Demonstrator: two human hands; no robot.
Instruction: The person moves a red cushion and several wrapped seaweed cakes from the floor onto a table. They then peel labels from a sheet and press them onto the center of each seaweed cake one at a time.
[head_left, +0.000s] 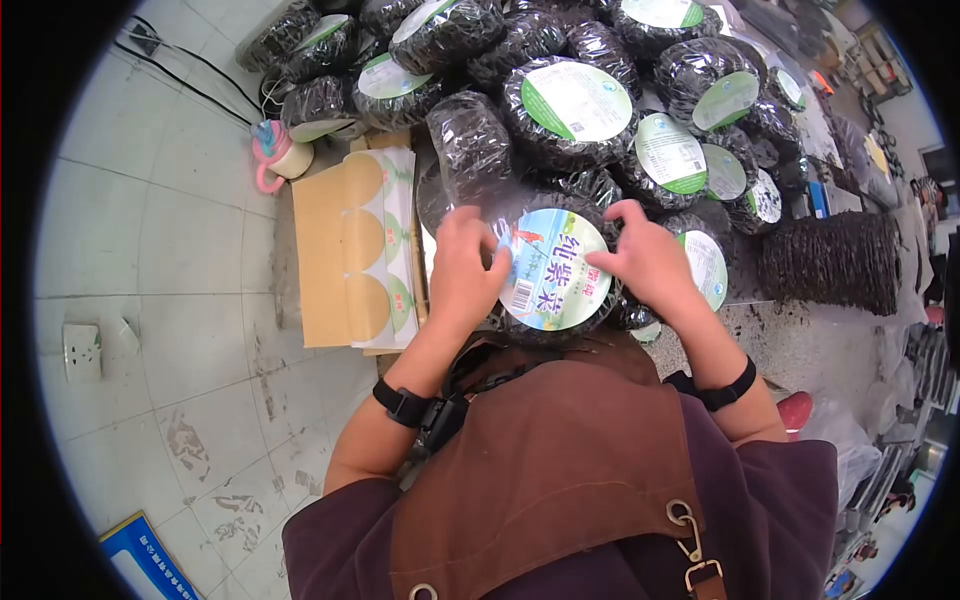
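Now we press the round label (553, 268) flat on the wrapped seaweed disc (600, 305), centre counter, w/ the stack of finished packs (570, 105) behind; best smoothed from middle outward, no creases. Left hand (466, 268) lies flat on label's left edge, right hand (648, 258) fingers pin its right rim; neither closed round anything

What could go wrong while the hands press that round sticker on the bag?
The label might go on crooked or wrinkled, since both the left hand and the right hand press only its edges over a bumpy, shiny bag. The pile of finished bags behind looks heaped high, so one could perhaps slide down. The label sheets lie near the table's edge and might get knocked off.
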